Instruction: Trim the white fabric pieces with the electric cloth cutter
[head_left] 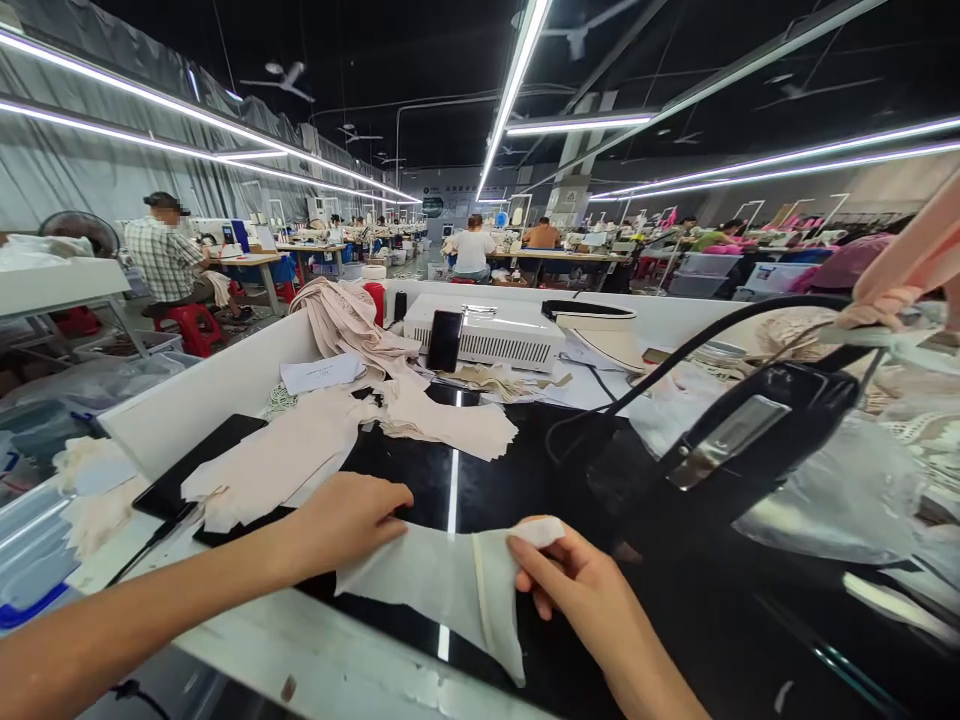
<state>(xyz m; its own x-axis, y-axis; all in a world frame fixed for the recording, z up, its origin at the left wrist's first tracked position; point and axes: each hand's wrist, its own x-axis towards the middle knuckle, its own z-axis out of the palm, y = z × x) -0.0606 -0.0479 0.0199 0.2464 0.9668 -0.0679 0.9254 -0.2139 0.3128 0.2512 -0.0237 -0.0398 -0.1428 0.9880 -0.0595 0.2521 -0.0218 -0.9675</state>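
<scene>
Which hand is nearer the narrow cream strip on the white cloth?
The right hand: it pinches the cloth beside the strip. The left hand is at the cloth's other end.

here's a dark phone (445,340) standing upright in front of a white vented box (517,348), and a black cable (675,353) arches across the right, near a clear plastic bag (844,490)! over on the left, a person in a checked shirt (159,258) sits on a red stool (193,330), while bright strip lights (517,80) stretch overhead.
</scene>
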